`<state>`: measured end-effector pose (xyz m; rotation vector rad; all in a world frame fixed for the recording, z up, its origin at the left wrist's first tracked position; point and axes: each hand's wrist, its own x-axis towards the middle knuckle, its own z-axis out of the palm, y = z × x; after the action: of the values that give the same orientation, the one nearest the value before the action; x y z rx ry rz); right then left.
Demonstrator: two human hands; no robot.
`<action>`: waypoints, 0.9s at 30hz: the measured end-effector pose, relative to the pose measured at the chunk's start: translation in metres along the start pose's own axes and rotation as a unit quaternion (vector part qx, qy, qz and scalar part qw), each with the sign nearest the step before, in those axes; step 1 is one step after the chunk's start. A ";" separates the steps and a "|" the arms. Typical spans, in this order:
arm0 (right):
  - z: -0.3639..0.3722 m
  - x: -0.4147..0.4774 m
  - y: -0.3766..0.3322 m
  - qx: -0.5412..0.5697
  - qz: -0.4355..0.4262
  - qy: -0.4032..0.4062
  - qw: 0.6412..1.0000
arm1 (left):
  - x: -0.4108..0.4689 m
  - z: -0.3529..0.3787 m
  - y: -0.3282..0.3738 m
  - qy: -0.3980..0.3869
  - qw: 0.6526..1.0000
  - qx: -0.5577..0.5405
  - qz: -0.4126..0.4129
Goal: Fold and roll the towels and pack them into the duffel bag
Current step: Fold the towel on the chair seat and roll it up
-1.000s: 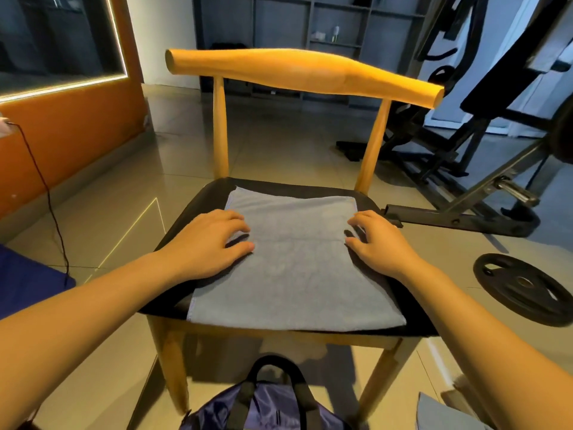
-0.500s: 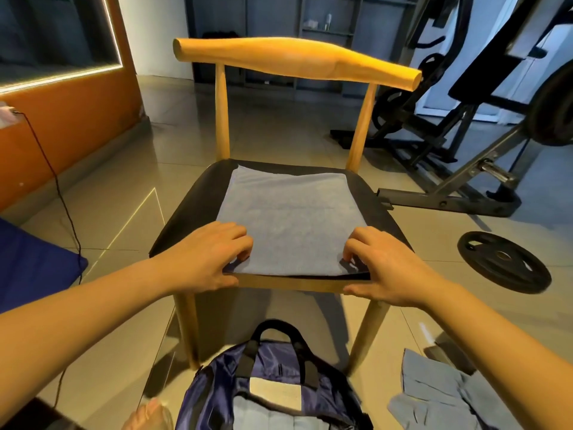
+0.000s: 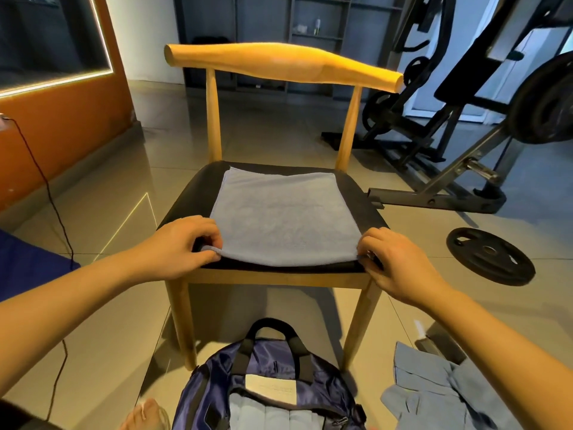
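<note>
Gaping open on the floor [image 3: 102, 321], duffel bag [image 3: 217, 383] holds a row of rolled blue towels [image 3: 273, 414], just in front of the chair [image 3: 279, 62]. On the seat a folded towel [image 3: 285, 218] lies flat; left hand [image 3: 183, 246] pinches its near left corner, right hand [image 3: 400, 265] pinches the near right one. Loose towels [image 3: 434, 395] heaped right of bag. Versus half a second ago: both hands slid outward to the corners, near edge slightly lifted.
</note>
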<state>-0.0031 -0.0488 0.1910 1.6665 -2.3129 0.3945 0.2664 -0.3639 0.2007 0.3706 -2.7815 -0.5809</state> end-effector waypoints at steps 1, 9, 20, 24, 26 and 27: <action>-0.003 0.001 0.000 0.037 0.019 -0.002 0.999 | 0.001 -0.004 0.000 -0.001 0.999 -0.029 -0.013; -0.032 0.023 -0.012 0.276 0.134 -0.031 0.951 | 0.018 -0.037 0.012 -0.038 0.983 -0.164 -0.076; -0.063 0.079 0.007 0.581 0.164 -0.054 0.796 | 0.054 -0.066 0.009 -0.019 0.897 -0.429 -0.107; -0.055 0.106 0.018 0.592 0.226 -0.027 0.773 | 0.085 -0.055 0.008 0.088 0.867 -0.472 -0.135; -0.050 0.119 0.023 0.579 0.278 -0.011 0.766 | 0.105 -0.046 0.002 0.140 0.859 -0.461 -0.174; -0.045 0.125 0.026 0.569 0.306 0.000 0.763 | 0.115 -0.041 -0.003 0.161 0.859 -0.447 -0.189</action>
<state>-0.0633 -0.1343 0.2763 1.0290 -2.7011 2.2831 0.1734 -0.4151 0.2597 0.7000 -1.8385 -1.6182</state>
